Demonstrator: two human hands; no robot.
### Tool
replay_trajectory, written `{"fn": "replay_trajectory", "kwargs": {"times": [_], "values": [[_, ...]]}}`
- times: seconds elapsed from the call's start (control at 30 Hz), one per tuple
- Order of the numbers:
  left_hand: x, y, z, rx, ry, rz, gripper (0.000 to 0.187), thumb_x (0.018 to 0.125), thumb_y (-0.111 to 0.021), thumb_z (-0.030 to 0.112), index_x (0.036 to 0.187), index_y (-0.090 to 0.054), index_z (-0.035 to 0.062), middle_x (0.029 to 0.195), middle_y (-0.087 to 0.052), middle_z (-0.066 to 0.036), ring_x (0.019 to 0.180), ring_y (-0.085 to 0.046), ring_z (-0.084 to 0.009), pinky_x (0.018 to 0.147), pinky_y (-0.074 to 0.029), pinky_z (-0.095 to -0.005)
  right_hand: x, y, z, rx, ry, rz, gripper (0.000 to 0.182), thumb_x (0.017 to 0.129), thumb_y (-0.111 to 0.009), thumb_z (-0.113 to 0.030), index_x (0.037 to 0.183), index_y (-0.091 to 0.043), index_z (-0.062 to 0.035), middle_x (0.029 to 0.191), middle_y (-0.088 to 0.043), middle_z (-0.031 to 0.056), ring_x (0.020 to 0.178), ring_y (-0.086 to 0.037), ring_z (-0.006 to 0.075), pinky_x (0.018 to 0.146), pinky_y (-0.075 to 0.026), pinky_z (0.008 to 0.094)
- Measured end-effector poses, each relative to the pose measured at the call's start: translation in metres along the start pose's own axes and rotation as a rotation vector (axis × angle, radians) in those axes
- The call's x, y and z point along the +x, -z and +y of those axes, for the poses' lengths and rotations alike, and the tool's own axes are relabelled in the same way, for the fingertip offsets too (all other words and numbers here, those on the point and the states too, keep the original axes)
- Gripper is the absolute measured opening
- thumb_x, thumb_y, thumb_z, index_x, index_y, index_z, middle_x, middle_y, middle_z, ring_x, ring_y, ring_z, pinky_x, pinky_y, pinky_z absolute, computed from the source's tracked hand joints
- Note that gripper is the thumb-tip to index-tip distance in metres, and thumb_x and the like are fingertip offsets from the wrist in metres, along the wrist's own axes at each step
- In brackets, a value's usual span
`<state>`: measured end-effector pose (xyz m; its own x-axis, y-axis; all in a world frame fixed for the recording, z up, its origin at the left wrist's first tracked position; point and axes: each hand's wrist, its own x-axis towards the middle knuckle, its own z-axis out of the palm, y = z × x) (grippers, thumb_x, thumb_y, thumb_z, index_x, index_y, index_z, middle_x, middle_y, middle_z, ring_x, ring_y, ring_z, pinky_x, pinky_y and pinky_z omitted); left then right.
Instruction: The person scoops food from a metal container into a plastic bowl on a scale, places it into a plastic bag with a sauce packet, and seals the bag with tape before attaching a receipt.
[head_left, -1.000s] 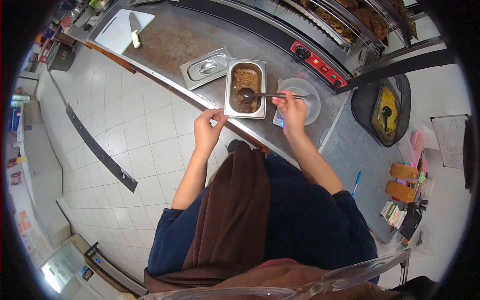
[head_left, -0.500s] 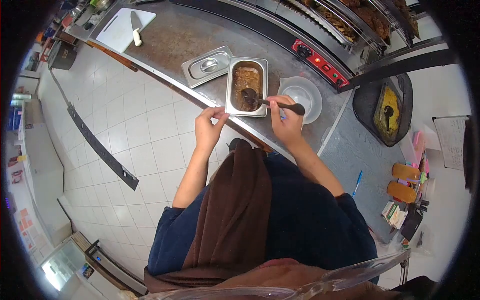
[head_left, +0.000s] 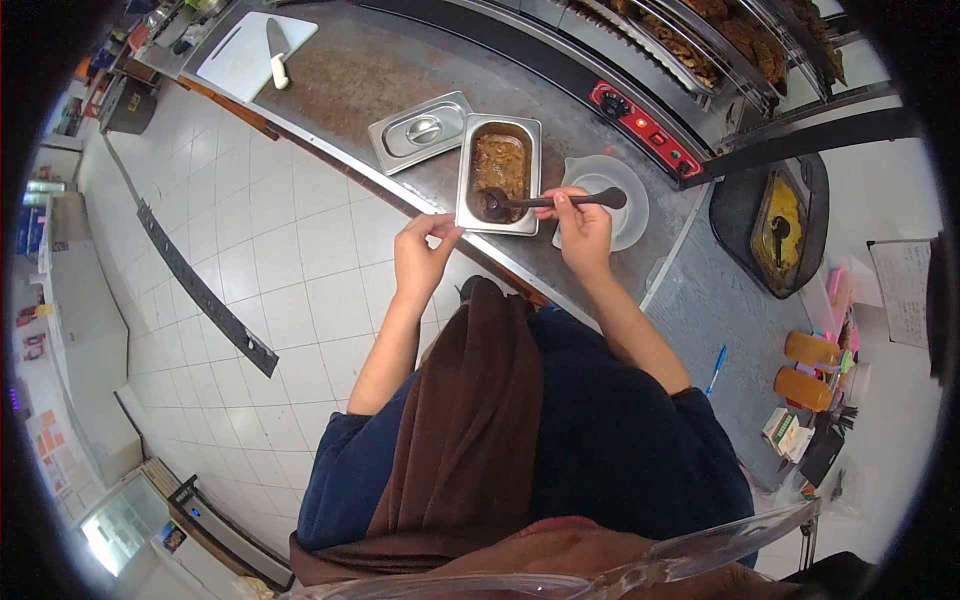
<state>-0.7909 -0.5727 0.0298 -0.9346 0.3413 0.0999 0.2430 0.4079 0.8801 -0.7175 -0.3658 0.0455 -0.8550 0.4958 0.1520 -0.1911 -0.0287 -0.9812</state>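
Note:
A rectangular steel food pan [head_left: 465, 172] holds a chunky brown sauce [head_left: 502, 158] and sits at the counter's near edge. My left hand [head_left: 420, 262] has its thumb and fingers pinched on the pan's near left corner. In my right hand [head_left: 586, 240] is the handle of a dark ladle [head_left: 604, 198], gripped from the pan's right side. The ladle's bowl lies in the sauce at the near end, partly sunk. Behind the pan's left side lies its steel lid [head_left: 397, 142], and a translucent plastic jug [head_left: 632, 228] stands to the right, partly behind my right hand.
On the far left of the counter, a knife [head_left: 277, 45] rests on a white cutting board [head_left: 235, 62]. A heated display cabinet with a red control panel [head_left: 648, 130] runs along the back. To the right are a black container [head_left: 735, 225] with yellow food, a blue pen [head_left: 716, 368] and orange bottles [head_left: 803, 387].
The ladle's bowl has shifted slightly toward the near end of the pan, and its handle is more level. My right hand has turned a little; my left hand stays at the corner.

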Motion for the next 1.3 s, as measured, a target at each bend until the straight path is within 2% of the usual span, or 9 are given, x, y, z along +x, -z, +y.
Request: {"fn": "replay_trajectory", "kwargs": {"times": [0.2,0.3,0.4,0.5,0.7,0.9,1.1,1.3], "values": [[0.003,0.002,0.002,0.014,0.001,-0.019,0.020,0.070,-0.072,0.010,0.087,-0.067,0.0011,0.073,-0.062,-0.011,0.066,-0.059,-0.0172,0.062,-0.044,-0.0299,-0.004,0.012,0.010,0.198,-0.207,0.235,0.023,0.093,-0.047,-0.018,0.095,-0.054,0.0036,0.081,-0.063,0.0123,0.072,-0.064,0.0190,0.068,-0.051,0.0274],[0.008,0.004,0.007,0.015,-0.041,-0.014,0.018,0.070,-0.072,0.012,0.085,-0.068,0.0033,0.076,-0.062,-0.011,0.063,-0.058,-0.0185,0.063,-0.045,-0.0299,-0.011,0.018,0.013,0.288,-0.206,0.213,0.022,0.093,-0.048,-0.017,0.096,-0.053,0.0041,0.082,-0.062,0.0129,0.073,-0.064,0.0195,0.069,-0.052,0.0290],[0.017,0.006,0.020,0.061,-0.038,-0.052,0.015,0.070,-0.071,0.013,0.084,-0.068,0.0060,0.080,-0.060,-0.010,0.068,-0.056,-0.0213,0.065,-0.045,-0.0312,-0.016,0.018,0.015,0.272,-0.187,0.182,0.022,0.092,-0.048,-0.016,0.097,-0.053,0.0045,0.085,-0.062,0.0140,0.073,-0.064,0.0198,0.070,-0.053,0.0306],[0.032,0.004,0.016,0.218,-0.286,-0.025,0.013,0.069,-0.070,0.013,0.082,-0.069,0.0095,0.084,-0.057,-0.008,0.078,-0.054,-0.0241,0.069,-0.044,-0.0338,-0.017,0.020,0.013,0.218,-0.149,0.142,0.022,0.092,-0.048,-0.016,0.098,-0.053,0.0050,0.088,-0.062,0.0144,0.073,-0.064,0.0201,0.071,-0.053,0.0311],[0.047,0.001,0.026,0.374,-0.340,-0.106,0.014,0.066,-0.071,0.015,0.080,-0.069,0.0146,0.091,-0.053,-0.005,0.091,-0.050,-0.0255,0.075,-0.042,-0.0383,-0.022,0.021,0.012,0.259,-0.145,0.140,0.022,0.092,-0.048,-0.016,0.098,-0.053,0.0051,0.090,-0.061,0.0139,0.075,-0.063,0.0202,0.073,-0.052,0.0307],[0.052,0.002,0.027,0.425,-0.311,-0.180,0.012,0.067,-0.069,0.014,0.079,-0.068,0.0135,0.099,-0.051,-0.006,0.099,-0.047,-0.0262,0.077,-0.039,-0.0400,-0.024,0.023,0.013,0.271,-0.128,0.149,0.023,0.093,-0.048,-0.017,0.098,-0.053,0.0044,0.091,-0.061,0.0139,0.074,-0.063,0.0205,0.072,-0.051,0.0307],[0.054,0.002,0.032,0.449,-0.340,-0.126,0.011,0.069,-0.068,0.012,0.080,-0.067,0.0114,0.102,-0.052,-0.006,0.099,-0.046,-0.0259,0.079,-0.037,-0.0394,-0.023,0.024,0.014,0.214,-0.108,0.247,0.023,0.092,-0.049,-0.018,0.098,-0.053,0.0041,0.089,-0.061,0.0140,0.074,-0.063,0.0199,0.071,-0.051,0.0302],[0.064,0.002,0.039,0.282,-0.335,-0.072,0.010,0.070,-0.068,0.012,0.080,-0.066,0.0094,0.100,-0.053,-0.006,0.096,-0.047,-0.0269,0.081,-0.039,-0.0381,-0.020,0.020,0.014,0.265,-0.074,0.318,0.024,0.092,-0.049,-0.018,0.100,-0.052,0.0047,0.083,-0.062,0.0137,0.074,-0.063,0.0192,0.070,-0.051,0.0283]]}}
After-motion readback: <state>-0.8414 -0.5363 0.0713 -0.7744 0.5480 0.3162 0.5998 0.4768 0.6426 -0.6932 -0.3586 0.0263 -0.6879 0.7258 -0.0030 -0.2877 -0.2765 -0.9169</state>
